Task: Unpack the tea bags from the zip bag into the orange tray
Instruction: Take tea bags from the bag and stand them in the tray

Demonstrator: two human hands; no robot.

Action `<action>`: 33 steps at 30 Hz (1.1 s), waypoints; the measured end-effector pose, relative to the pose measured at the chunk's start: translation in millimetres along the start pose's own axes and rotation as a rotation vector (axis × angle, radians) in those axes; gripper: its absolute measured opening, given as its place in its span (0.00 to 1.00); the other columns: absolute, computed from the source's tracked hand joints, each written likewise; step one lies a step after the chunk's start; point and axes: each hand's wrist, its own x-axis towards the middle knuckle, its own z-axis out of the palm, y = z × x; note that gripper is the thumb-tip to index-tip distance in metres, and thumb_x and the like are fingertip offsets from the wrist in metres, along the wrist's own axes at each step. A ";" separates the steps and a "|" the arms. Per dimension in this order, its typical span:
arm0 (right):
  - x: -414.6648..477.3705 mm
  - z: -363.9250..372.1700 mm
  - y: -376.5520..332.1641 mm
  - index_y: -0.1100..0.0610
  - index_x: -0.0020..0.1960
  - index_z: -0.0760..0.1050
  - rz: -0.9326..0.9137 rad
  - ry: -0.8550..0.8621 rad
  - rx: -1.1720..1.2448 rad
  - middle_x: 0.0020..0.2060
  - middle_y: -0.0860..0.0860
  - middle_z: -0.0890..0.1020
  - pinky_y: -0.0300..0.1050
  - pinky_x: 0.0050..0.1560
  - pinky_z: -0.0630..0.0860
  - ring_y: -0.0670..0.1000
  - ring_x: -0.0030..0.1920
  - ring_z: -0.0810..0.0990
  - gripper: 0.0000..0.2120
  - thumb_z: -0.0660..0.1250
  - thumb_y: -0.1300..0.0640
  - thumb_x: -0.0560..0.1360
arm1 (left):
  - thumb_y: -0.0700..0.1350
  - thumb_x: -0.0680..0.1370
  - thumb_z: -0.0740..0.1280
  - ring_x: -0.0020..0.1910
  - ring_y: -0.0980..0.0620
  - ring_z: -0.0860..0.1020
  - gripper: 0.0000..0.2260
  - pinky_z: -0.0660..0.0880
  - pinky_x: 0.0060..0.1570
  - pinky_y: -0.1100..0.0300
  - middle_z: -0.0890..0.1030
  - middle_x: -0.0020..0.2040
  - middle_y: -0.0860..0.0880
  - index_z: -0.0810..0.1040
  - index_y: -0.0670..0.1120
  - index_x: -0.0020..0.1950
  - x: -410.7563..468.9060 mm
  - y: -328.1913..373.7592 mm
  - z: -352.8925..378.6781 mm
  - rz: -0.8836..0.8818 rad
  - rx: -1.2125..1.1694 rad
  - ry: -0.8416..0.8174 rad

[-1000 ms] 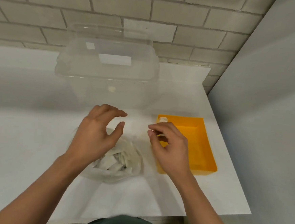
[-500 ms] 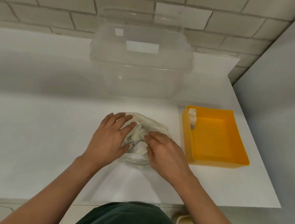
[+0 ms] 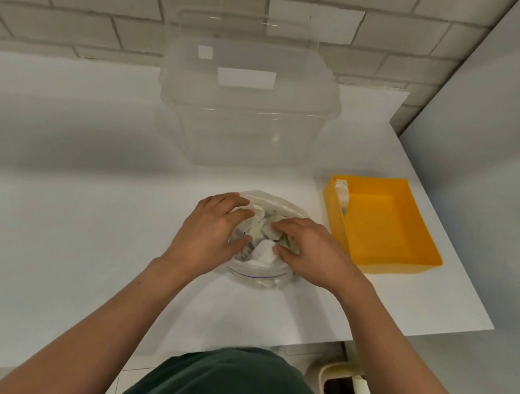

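A clear zip bag [image 3: 260,276] full of white tea bags [image 3: 263,251] sits on the white table, its mouth open upward. My left hand [image 3: 209,233] grips the bag's left side with fingers curled over the rim. My right hand [image 3: 310,250] reaches into the bag from the right, fingers and thumb closed around tea bags. The orange tray [image 3: 403,258] lies just right of the bag, with one tea bag [image 3: 341,195] leaning in its far left corner.
A large clear plastic bin [image 3: 247,102] stands behind the bag against the tiled wall. The table's right edge [image 3: 465,265] runs close past the tray, beside a grey wall. A cream bin [image 3: 346,390] stands on the floor below.
Both hands dropped from hovering above the bag onto it; the left took hold of its side, the right went in among the tea bags. The camera view shifted left and down.
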 end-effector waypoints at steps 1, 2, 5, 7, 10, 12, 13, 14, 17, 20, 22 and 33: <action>0.2 2.0 -4.0 0.50 0.71 0.74 0.006 0.023 -0.016 0.68 0.47 0.78 0.51 0.66 0.74 0.53 0.67 0.74 0.21 0.68 0.52 0.79 | 0.46 0.72 0.80 0.62 0.42 0.80 0.16 0.74 0.63 0.49 0.83 0.61 0.48 0.85 0.47 0.59 -0.3 0.6 0.3 0.033 -0.009 0.047; 0.6 3.9 -7.7 0.51 0.71 0.74 0.005 0.041 -0.034 0.68 0.48 0.79 0.52 0.65 0.74 0.54 0.66 0.75 0.21 0.66 0.55 0.79 | 0.43 0.72 0.80 0.58 0.43 0.81 0.13 0.74 0.59 0.51 0.84 0.57 0.49 0.86 0.47 0.55 -0.6 1.6 0.7 0.073 -0.014 0.091; 3.4 10.3 -11.9 0.52 0.70 0.76 -0.012 0.064 -0.116 0.64 0.49 0.81 0.55 0.60 0.76 0.58 0.61 0.77 0.22 0.64 0.62 0.77 | 0.39 0.73 0.78 0.49 0.46 0.80 0.09 0.74 0.50 0.54 0.84 0.49 0.51 0.86 0.47 0.51 -2.3 7.4 0.0 0.158 -0.035 0.120; 4.0 13.0 -10.5 0.53 0.62 0.81 -0.018 0.089 -0.145 0.56 0.49 0.85 0.54 0.55 0.77 0.58 0.55 0.79 0.16 0.65 0.61 0.77 | 0.39 0.74 0.77 0.47 0.46 0.80 0.07 0.78 0.44 0.54 0.83 0.46 0.52 0.86 0.47 0.51 -4.8 12.5 -4.2 0.151 -0.066 0.067; -1.0 11.8 -8.4 0.52 0.54 0.84 -0.028 0.144 -0.116 0.49 0.47 0.86 0.52 0.51 0.77 0.55 0.50 0.80 0.09 0.66 0.58 0.79 | 0.48 0.80 0.71 0.55 0.47 0.79 0.09 0.78 0.49 0.54 0.83 0.53 0.53 0.85 0.50 0.58 -7.1 23.6 -13.1 -0.006 -0.150 -0.076; -6.7 9.4 -6.3 0.50 0.55 0.83 -0.024 0.142 -0.077 0.50 0.45 0.86 0.49 0.52 0.77 0.52 0.52 0.80 0.09 0.65 0.58 0.80 | 0.55 0.81 0.68 0.59 0.49 0.77 0.14 0.75 0.54 0.55 0.82 0.58 0.54 0.82 0.52 0.64 -4.8 27.6 -10.3 -0.066 -0.102 -0.173; -8.9 8.5 -4.9 0.49 0.57 0.82 -0.021 0.123 -0.063 0.51 0.45 0.85 0.48 0.53 0.78 0.51 0.53 0.79 0.10 0.65 0.58 0.80 | 0.58 0.80 0.67 0.59 0.49 0.77 0.16 0.73 0.55 0.55 0.82 0.58 0.53 0.81 0.53 0.65 -2.9 29.4 -7.9 -0.073 -0.061 -0.209; -10.6 7.9 -3.6 0.49 0.58 0.82 -0.020 0.102 -0.053 0.53 0.45 0.85 0.48 0.53 0.78 0.51 0.54 0.79 0.11 0.65 0.59 0.79 | 0.60 0.79 0.67 0.58 0.48 0.76 0.17 0.72 0.55 0.55 0.82 0.58 0.53 0.81 0.53 0.65 -1.4 31.4 -5.1 -0.077 -0.024 -0.234; -9.4 6.7 -2.9 0.51 0.66 0.79 0.009 0.094 -0.060 0.61 0.48 0.83 0.51 0.58 0.79 0.53 0.60 0.80 0.17 0.64 0.62 0.79 | 0.60 0.78 0.69 0.56 0.48 0.75 0.16 0.68 0.54 0.55 0.82 0.54 0.54 0.80 0.55 0.62 3.1 37.5 1.8 -0.115 -0.001 -0.271; -2.7 7.1 -6.9 0.53 0.71 0.75 0.033 0.116 -0.117 0.66 0.49 0.80 0.54 0.59 0.79 0.55 0.65 0.77 0.22 0.65 0.63 0.78 | 0.54 0.78 0.71 0.54 0.49 0.76 0.10 0.70 0.55 0.54 0.81 0.50 0.55 0.81 0.53 0.58 3.3 39.3 1.3 -0.154 -0.106 -0.282; 2.2 7.4 -9.9 0.52 0.71 0.76 0.026 0.122 -0.162 0.66 0.49 0.80 0.53 0.56 0.79 0.56 0.64 0.77 0.21 0.65 0.62 0.79 | 0.49 0.78 0.72 0.51 0.50 0.77 0.05 0.74 0.53 0.54 0.80 0.47 0.55 0.81 0.52 0.53 1.2 36.9 -3.7 -0.173 -0.198 -0.271; -3.8 2.1 -15.3 0.51 0.54 0.79 -0.073 0.147 -0.236 0.48 0.46 0.84 0.48 0.43 0.75 0.54 0.50 0.81 0.08 0.63 0.56 0.78 | 0.43 0.80 0.69 0.40 0.58 0.82 0.05 0.80 0.44 0.58 0.84 0.40 0.57 0.81 0.52 0.53 5.5 24.2 -34.5 -0.379 -0.456 -0.101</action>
